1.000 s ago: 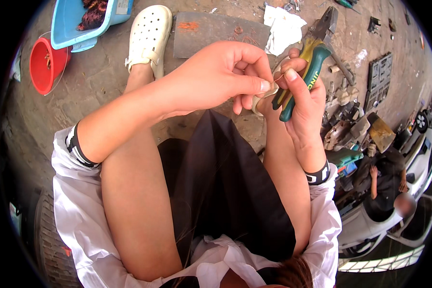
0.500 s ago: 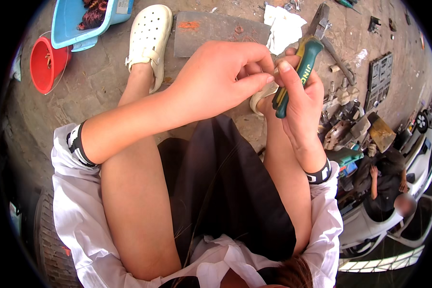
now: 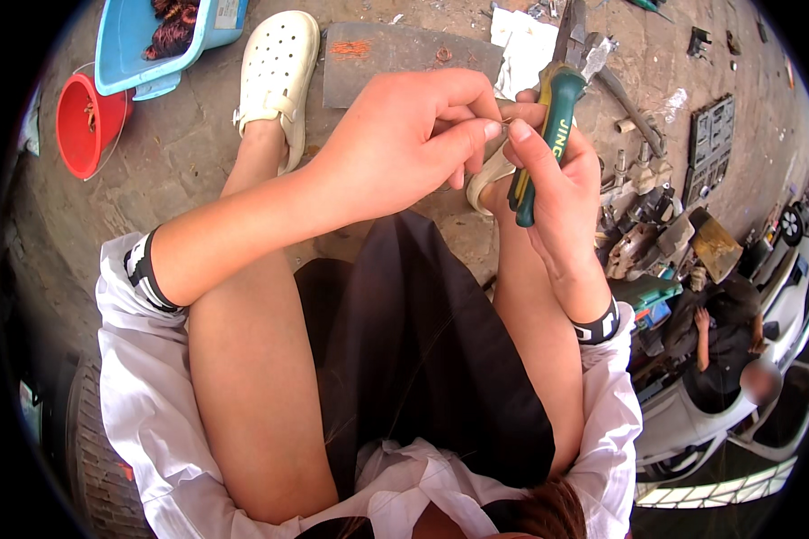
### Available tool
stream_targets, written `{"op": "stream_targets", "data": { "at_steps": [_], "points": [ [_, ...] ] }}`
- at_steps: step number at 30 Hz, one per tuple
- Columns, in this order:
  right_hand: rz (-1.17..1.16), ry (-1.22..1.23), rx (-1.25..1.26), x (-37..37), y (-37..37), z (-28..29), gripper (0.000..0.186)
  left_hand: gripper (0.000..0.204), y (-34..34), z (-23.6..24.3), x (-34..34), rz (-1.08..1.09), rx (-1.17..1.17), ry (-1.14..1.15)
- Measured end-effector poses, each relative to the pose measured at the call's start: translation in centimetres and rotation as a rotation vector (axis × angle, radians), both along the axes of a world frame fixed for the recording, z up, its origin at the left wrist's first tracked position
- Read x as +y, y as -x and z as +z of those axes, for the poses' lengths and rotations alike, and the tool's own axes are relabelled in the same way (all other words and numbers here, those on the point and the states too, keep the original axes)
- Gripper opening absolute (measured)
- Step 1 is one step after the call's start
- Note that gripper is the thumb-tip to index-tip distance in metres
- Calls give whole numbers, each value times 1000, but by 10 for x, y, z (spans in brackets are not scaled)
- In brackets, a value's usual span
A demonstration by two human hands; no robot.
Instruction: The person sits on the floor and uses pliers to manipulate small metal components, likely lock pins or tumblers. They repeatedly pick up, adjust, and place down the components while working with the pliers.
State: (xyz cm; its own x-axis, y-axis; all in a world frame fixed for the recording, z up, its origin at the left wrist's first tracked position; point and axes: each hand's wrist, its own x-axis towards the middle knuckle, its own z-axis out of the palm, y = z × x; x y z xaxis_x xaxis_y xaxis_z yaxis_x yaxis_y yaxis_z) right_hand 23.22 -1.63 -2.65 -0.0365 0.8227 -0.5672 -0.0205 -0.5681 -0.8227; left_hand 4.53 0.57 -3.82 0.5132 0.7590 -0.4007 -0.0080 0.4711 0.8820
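Observation:
In my right hand [image 3: 562, 198] is a pair of pliers with green and yellow handles [image 3: 557, 117], lying across the palm with its metal head pointing away from me. The thumb and fingertips of that hand also come together at a thin, wire-like strand [image 3: 508, 120], barely visible. My left hand [image 3: 404, 148] reaches in from the left, its thumb and forefinger pinched on the strand's other side, almost touching the right thumb. A flat grey metal plate [image 3: 404, 76] lies on the ground beyond my hands, with a small bunch of orange-copper strands [image 3: 349, 48] on it.
White paper [image 3: 517, 45] lies beside the plate, with a hammer-like tool [image 3: 634, 108] to its right. A blue basin [image 3: 126, 54] of dark reddish coils and a red bucket [image 3: 83, 135] stand at left. A black tool case [image 3: 710, 148], metal parts and another person [image 3: 719, 359] are at right.
The pliers have turned slightly within my right hand, their head now showing silver. My left hand has shifted a little left, and a thin strand shows between the fingertips.

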Motion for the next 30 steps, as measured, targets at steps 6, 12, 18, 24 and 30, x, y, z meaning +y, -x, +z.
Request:
{"op": "stream_targets", "data": {
  "at_steps": [6, 12, 18, 24, 30],
  "points": [
    [24, -64, -12, 2, 0, 3, 10, 11, 0, 0, 1, -14, 17, 4],
    [70, -170, -94, 3, 0, -1, 8, 11, 1, -1, 1, -34, 17, -6],
    [50, -158, -167, 3, 2, 3, 5, 14, 4, -3, 3, -57, -134, 184],
    [60, -180, -205, 1, 1, -5, 5, 17, 5, -5, 5, -64, -284, 349],
    [16, -304, -262, 4, -8, -14, 5, 18, 6, -7, 5, -71, -292, 374]
  ]
}}
